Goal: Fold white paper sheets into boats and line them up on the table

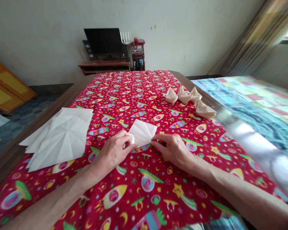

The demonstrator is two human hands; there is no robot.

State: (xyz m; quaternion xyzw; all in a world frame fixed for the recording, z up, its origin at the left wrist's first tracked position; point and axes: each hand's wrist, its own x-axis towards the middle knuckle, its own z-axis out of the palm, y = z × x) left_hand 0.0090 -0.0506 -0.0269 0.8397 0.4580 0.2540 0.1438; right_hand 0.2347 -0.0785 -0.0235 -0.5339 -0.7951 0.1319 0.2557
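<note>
A small white sheet of paper (143, 130), marked with fold creases, lies on the red patterned cloth in the middle of the table. My left hand (116, 147) pinches its left corner between thumb and fingers. At the right corner, my right hand (171, 148) grips the edge with thumb and fingertips. To the left rests a loose stack of creased white paper sheets (64, 137), fanned out. Farther off on the right stand several folded paper pieces with pointed tips, among them one folded piece (171, 95) and a thicker nested stack (205, 109).
The red cloth (144, 182) covers a dark wooden table (86, 83). Beyond it are a monitor (104, 41), a speaker (89, 49) and a red telephone (139, 41). A bed with a checked cover (244, 92) adjoins on the right; a yellow cabinet (8, 84) stands left.
</note>
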